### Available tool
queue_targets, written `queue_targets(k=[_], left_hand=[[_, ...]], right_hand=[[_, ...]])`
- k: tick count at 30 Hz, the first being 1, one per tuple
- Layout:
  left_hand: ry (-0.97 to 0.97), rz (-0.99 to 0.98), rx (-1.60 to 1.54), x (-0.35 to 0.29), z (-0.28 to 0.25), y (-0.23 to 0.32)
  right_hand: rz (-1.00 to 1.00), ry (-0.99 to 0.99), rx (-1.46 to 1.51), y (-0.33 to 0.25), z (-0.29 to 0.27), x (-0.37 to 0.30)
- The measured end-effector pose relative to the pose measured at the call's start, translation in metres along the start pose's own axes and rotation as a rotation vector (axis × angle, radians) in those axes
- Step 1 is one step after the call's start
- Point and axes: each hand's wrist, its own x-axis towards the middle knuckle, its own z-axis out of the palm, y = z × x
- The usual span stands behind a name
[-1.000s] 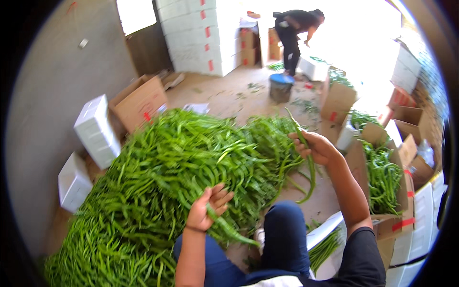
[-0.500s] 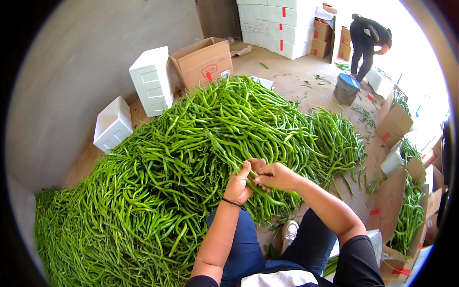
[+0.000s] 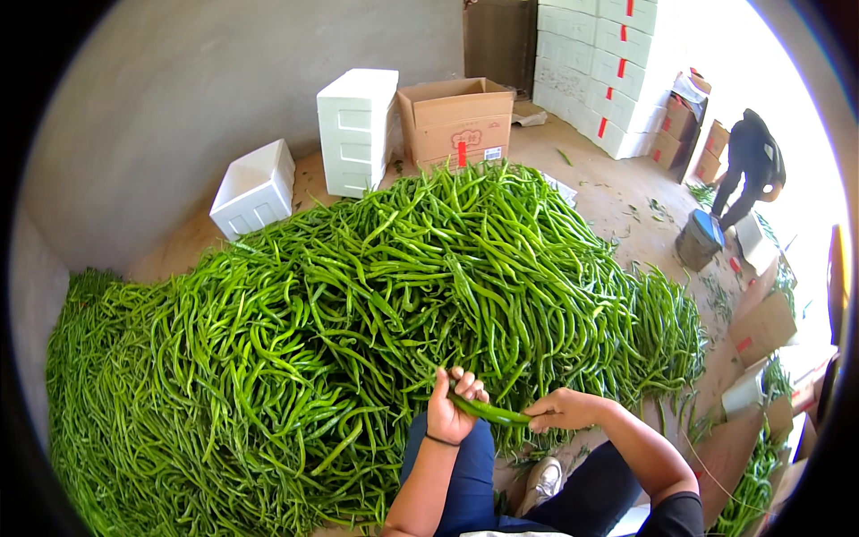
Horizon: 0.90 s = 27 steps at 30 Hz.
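Long green chili peppers make up a large heap (image 3: 358, 295) in front of me. Over its near edge my left hand (image 3: 452, 412) is closed around a small bunch of green chili peppers (image 3: 492, 413), which point out to the right. My right hand (image 3: 564, 410) has its fingers pinched at the right end of that bunch. How many peppers are in the left hand cannot be made out, as the fingers cover part of them.
Behind the heap stand a white foam box (image 3: 255, 190), upright foam boxes (image 3: 349, 134) and an open cardboard carton (image 3: 458, 125). White boxes (image 3: 595, 67) are stacked farther back. At right, a person (image 3: 752, 161) bends near a bucket (image 3: 700, 240); opened cartons (image 3: 762, 329) with peppers line that side.
My hands have moved apart and nearer my knees; the right hand has slid to the end of the bunch. The view has turned, shifting the room's things rightward.
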Motion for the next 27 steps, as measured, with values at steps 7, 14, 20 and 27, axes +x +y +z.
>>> queue_targets(k=[7, 14, 20, 27], left_hand=[[0.031, 0.111, -0.014, -0.015, -0.004, 0.019], [0.077, 0.077, 0.174, 0.002, 0.000, 0.019], [0.112, 0.088, 0.154, 0.013, -0.008, 0.030], [0.103, 0.042, 0.199, 0.016, -0.003, 0.022]], right_hand=[[0.087, 0.481, 0.004, -0.009, -0.063, 0.138], [0.533, 0.801, -0.404, 0.035, -0.087, 0.267], [0.050, 0.919, 0.142, 0.087, -0.133, 0.233], [0.604, 0.656, -0.582, 0.023, -0.082, 0.301]])
